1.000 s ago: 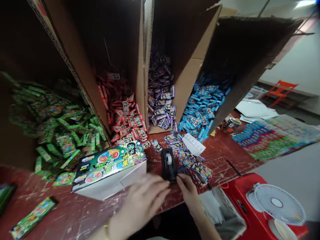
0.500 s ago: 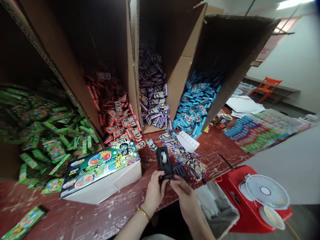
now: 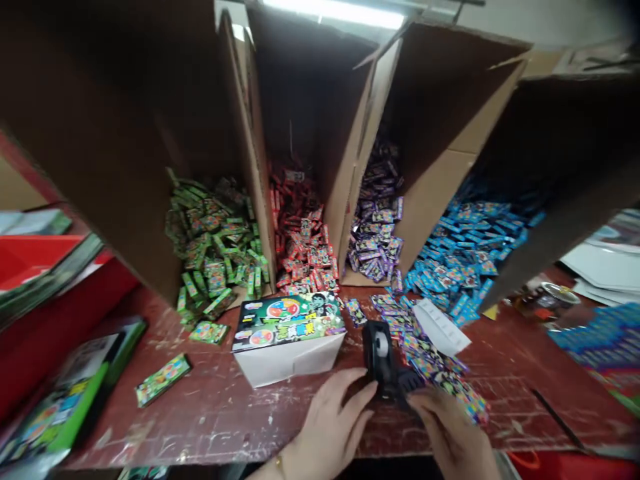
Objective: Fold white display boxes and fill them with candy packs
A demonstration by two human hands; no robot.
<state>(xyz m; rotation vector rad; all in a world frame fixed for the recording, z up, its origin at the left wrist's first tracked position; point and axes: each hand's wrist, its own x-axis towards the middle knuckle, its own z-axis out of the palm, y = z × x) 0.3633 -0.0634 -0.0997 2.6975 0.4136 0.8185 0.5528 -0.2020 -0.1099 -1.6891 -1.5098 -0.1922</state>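
A black tape dispenser (image 3: 377, 353) with a white roll in it stands on the red table, right of a printed candy box (image 3: 295, 363). My left hand (image 3: 335, 417) is just in front of the dispenser's left side, fingers spread and holding nothing. My right hand (image 3: 453, 427) is at the right of the dispenser, thumb and fingers pinched together; what is between them I cannot make out. Beside that hand lies a dark slotted piece (image 3: 411, 381). Purple candy packets (image 3: 425, 357) and a white paper strip (image 3: 441, 327) lie beyond it.
Tall cardboard bins hold green packets (image 3: 215, 250), red packets (image 3: 307, 247), purple packets (image 3: 373, 240) and blue packets (image 3: 460, 247). A green packet (image 3: 163, 380) lies left of the box. Flat printed packaging (image 3: 65, 393) is at far left, a tin can (image 3: 550, 298) at right.
The view has swung left, bringing the red container and packaging at far left into sight. My left hand has drawn back from the dispenser with fingers spreading; my right hand has moved rightward off its front end.
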